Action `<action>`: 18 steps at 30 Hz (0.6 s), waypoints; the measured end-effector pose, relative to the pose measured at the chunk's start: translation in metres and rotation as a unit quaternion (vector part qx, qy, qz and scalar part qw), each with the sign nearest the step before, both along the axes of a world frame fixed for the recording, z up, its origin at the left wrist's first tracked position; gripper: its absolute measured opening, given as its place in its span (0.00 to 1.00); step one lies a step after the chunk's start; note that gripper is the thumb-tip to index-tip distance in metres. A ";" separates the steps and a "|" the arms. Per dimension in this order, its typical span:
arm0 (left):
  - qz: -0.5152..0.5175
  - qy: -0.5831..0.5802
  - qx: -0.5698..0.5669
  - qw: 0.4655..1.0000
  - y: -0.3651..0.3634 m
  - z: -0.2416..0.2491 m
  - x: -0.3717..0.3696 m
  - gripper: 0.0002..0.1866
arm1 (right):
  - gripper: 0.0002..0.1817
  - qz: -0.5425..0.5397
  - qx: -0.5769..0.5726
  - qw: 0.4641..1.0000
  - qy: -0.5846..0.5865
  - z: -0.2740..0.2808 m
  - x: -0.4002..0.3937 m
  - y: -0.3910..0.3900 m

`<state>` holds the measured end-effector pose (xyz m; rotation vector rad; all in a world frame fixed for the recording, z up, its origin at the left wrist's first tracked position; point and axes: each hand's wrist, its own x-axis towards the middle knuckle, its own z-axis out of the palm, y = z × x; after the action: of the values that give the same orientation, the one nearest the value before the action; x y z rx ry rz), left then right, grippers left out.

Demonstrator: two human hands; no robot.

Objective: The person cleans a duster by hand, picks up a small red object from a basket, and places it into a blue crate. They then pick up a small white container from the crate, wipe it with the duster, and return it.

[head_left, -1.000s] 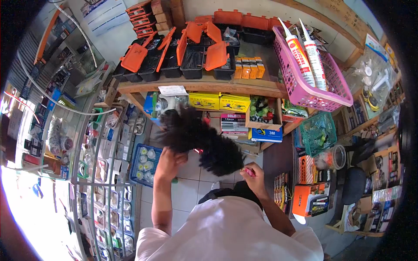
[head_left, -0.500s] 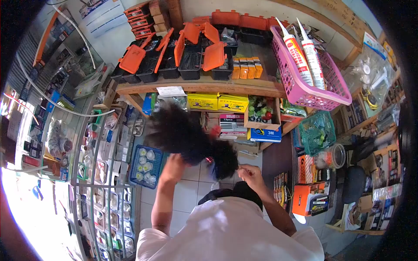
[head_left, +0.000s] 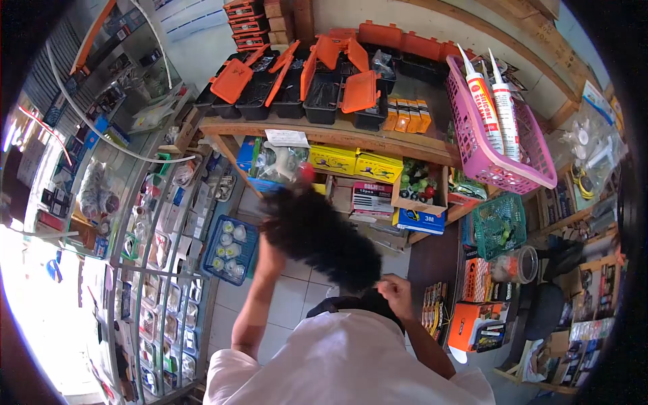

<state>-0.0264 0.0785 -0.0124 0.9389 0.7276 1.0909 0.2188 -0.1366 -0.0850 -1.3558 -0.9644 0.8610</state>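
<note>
A fluffy black feather duster [head_left: 324, 236] stretches slantwise in front of my body, a red part [head_left: 306, 173] showing at its upper end. My left hand [head_left: 271, 248] grips it at the left side, the fingers partly covered by the black feathers. At the lower right end, my right hand [head_left: 395, 291] has its fingers pinched together at the feather tips. Just left of my left hand is a blue basket [head_left: 225, 275] holding several white, round-ended items.
A wooden shelf [head_left: 331, 138] ahead carries black bins with orange lids [head_left: 361, 91] and a pink basket [head_left: 503, 158] with sealant tubes [head_left: 484, 108]. Glass display shelving [head_left: 128, 270] stands on the left. A green basket [head_left: 498, 223] and an orange box [head_left: 470, 327] are on the right.
The duster has swung from two spread tufts into one longer slanted shape. Its red part now shows higher up. My right hand has come slightly lower, and the view has shifted a little.
</note>
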 end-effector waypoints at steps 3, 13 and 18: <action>-0.029 0.464 0.486 0.740 -0.035 -0.031 0.025 0.20 | 0.12 0.038 -0.026 0.998 0.053 0.012 -0.019 0.031; 0.031 -0.016 -0.081 0.996 -0.003 0.037 0.020 0.19 | 0.14 0.078 -0.060 0.993 0.062 -0.023 -0.010 0.022; -0.086 0.638 0.488 0.590 -0.035 -0.059 0.011 0.19 | 0.11 0.024 -0.030 0.999 0.030 -0.010 -0.018 0.042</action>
<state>-0.0158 0.0437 -0.0719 2.8384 1.1021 0.3678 0.2005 -0.0947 -0.0952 -1.3554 -0.9336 0.9680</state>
